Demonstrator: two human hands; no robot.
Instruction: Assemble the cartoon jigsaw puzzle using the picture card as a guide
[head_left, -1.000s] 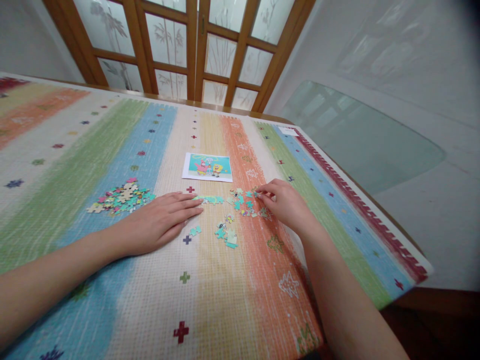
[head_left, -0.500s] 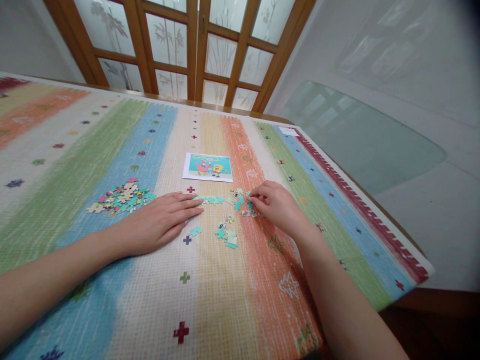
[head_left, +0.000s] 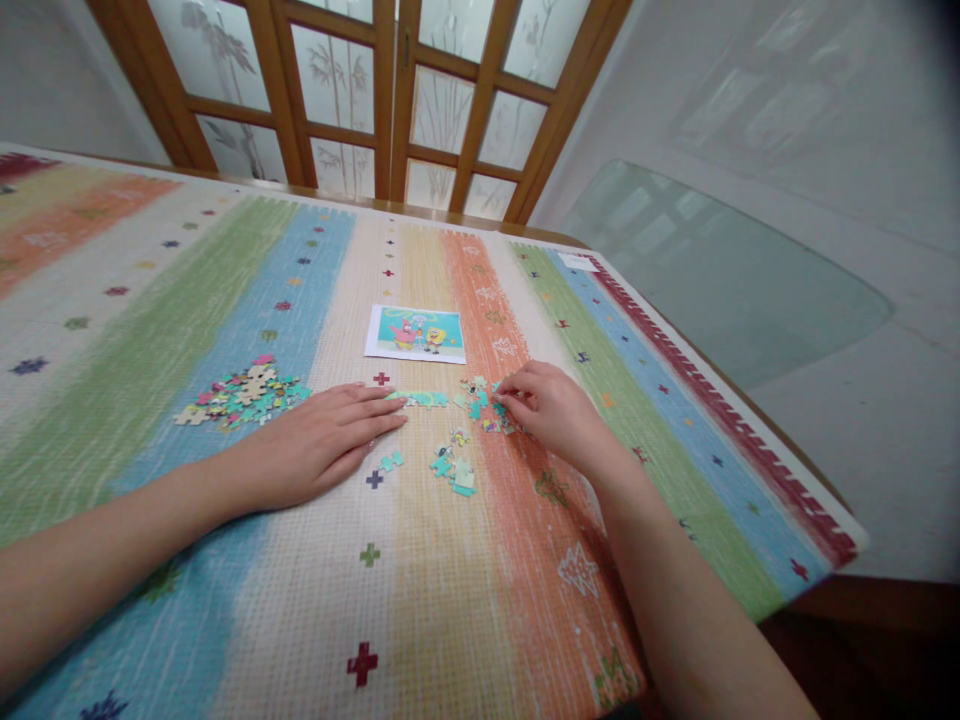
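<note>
Head view: the left hand (head_left: 322, 440) is laid flat on the desk (head_left: 450, 600), palm down, fingers stretched out and relaxed, nothing gripped; its fingertips (head_left: 390, 405) are seen at the near end of a short strip of joined teal pieces (head_left: 421, 399), though whether they touch it cannot be told. The right hand (head_left: 551, 408) is curled, its fingertips (head_left: 504, 399) brought together down among a loose cluster of puzzle pieces (head_left: 480, 405); whether a piece is pinched between them cannot be told. The cluster is spread just right of the strip, where the cream stripe meets the orange one. Nearer the person, between the two hands, a smaller group of pieces (head_left: 452, 471) is found; a single teal piece (head_left: 390, 461) is seen just left of it, close to the left hand. A heap of unsorted pieces (head_left: 241, 392) is piled beyond the left forearm, on the blue and green stripes, well apart from the cluster. A printed cartoon picture (head_left: 416, 334) is laid flat beyond the strip. The desk is covered by a striped cloth; a small white card (head_left: 576, 262) is seen near its far right corner; wooden doors (head_left: 390, 100) with frosted glass are seen behind the desk.
</note>
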